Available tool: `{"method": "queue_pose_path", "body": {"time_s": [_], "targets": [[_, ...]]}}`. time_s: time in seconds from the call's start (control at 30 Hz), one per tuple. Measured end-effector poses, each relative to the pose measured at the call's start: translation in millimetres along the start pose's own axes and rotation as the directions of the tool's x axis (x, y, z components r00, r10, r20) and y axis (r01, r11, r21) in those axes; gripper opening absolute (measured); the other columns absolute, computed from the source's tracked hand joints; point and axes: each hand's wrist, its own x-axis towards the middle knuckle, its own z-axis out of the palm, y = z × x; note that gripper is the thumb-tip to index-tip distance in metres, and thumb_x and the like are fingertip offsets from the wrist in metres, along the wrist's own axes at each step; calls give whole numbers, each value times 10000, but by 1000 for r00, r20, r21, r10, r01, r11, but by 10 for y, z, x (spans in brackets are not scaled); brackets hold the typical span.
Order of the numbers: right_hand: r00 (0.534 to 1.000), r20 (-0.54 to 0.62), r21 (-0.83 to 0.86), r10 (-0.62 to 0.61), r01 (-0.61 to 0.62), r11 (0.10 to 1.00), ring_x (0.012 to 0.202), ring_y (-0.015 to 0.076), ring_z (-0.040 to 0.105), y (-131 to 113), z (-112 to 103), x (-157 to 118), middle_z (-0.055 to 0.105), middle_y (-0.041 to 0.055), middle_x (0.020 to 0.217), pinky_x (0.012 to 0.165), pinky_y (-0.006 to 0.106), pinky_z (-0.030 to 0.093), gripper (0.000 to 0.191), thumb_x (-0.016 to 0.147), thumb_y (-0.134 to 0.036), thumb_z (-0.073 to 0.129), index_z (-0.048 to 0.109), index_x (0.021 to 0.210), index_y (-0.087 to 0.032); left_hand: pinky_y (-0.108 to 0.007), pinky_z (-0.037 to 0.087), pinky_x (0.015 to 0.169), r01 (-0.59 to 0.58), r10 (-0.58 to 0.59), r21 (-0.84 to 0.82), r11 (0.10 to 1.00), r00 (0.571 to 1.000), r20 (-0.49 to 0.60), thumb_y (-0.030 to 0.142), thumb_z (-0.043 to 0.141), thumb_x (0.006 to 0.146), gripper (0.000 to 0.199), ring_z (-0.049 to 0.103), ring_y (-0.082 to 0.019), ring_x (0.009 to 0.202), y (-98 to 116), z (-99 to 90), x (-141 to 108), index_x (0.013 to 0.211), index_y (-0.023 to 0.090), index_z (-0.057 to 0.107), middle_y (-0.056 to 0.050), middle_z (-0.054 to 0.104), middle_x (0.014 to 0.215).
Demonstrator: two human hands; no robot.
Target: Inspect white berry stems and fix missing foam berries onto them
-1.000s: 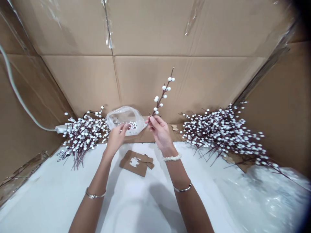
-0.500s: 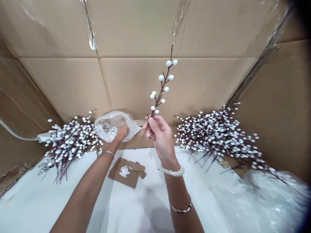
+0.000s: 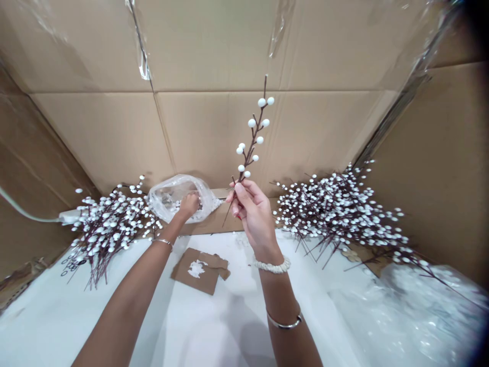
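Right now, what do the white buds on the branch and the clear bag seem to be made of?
The white buds on the stem look like matte foam, perhaps plastic: round, uniform, dull. The bag looks like thin clear polyethylene: glossy, crinkled.
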Motion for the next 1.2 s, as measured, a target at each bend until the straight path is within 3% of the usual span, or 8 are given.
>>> {"method": "queue_pose_path", "body": {"time_s": [0.17, 0.3, 0.37, 0.43, 0.53, 0.73, 0.9, 1.2], "targets": [[1000, 1, -50, 24, -24, 998, 508, 43, 468, 79, 41, 1, 636, -24, 684, 485, 194, 363, 219, 810, -400, 668, 643, 884, -195, -401, 544, 812, 73, -149, -442, 894, 979, -141, 488, 669, 800, 459, 680, -236, 869, 69, -366, -412, 1033, 92, 668, -122, 708, 922], [995, 89, -87, 44, -36, 996, 565, 59, 499, 212, 150, -33, 652, -13, 722, 546, 204, 402, 231, 819, -417, 654, 643, 881, -195, -365, 541, 877, 4, -184, -693, 721, 965, -186, 581, 742, 647, 608, 695, -234, 946, 298, -615, -890, 1053, 135, 658, -112, 726, 1007], [991, 121, -97, 51, -39, 994, 606, 70, 517, 264, 213, -55, 656, -11, 742, 589, 213, 424, 233, 813, -423, 660, 632, 859, -197, -323, 530, 926, -36, -193, -807, 589, 964, -184, 549, 783, 619, 540, 695, -199, 967, 460, -728, -1060, 967, 151, 671, -81, 731, 984], [989, 137, -113, 50, -34, 993, 651, 83, 538, 292, 269, -79, 660, -9, 751, 642, 225, 444, 234, 809, -428, 664, 619, 836, -199, -274, 522, 946, -82, -211, -929, 360, 963, -166, 419, 864, 573, 434, 699, -164, 946, 621, -843, -1177, 865, 153, 684, -52, 734, 924], [985, 165, -144, 57, -33, 989, 707, 103, 573, 297, 336, -122, 690, 5, 778, 713, 249, 470, 231, 822, -429, 655, 609, 829, -203, -205, 542, 872, -113, -209, -982, 153, 967, -143, 267, 905, 554, 425, 702, -118, 870, 804, -994, -1288, 923, 169, 717, -29, 733, 874], [974, 228, -168, 5, 34, 985, 824, 139, 632, 312, 453, -255, 744, 46, 912, 830, 307, 498, 213, 882, -422, 597, 600, 870, -209, -100, 519, 641, -142, -139, -989, 30, 980, -144, 302, 882, 609, 388, 631, -36, 691, 919, -1058, -1372, 941, 161, 739, -12, 705, 857], [978, 205, -207, -34, 77, 975, 876, 157, 659, 348, 521, -308, 731, 37, 892, 870, 323, 505, 185, 880, -401, 601, 608, 855, -218, -154, 548, 679, -106, -121, -994, 10, 987, -106, 303, 874, 623, 361, 664, -85, 755, 981, -1010, -1396, 919, 156, 729, -39, 721, 870], [980, 164, -314, -113, 160, 936, 753, 117, 566, 370, 478, -288, 633, -7, 806, 712, 249, 455, 192, 862, -390, 615, 616, 792, -211, -153, 522, 720, -81, -155, -996, 38, 984, -86, 334, 871, 620, 356, 659, -58, 682, 1072, -989, -1472, 893, 159, 723, -25, 737, 845]]}}
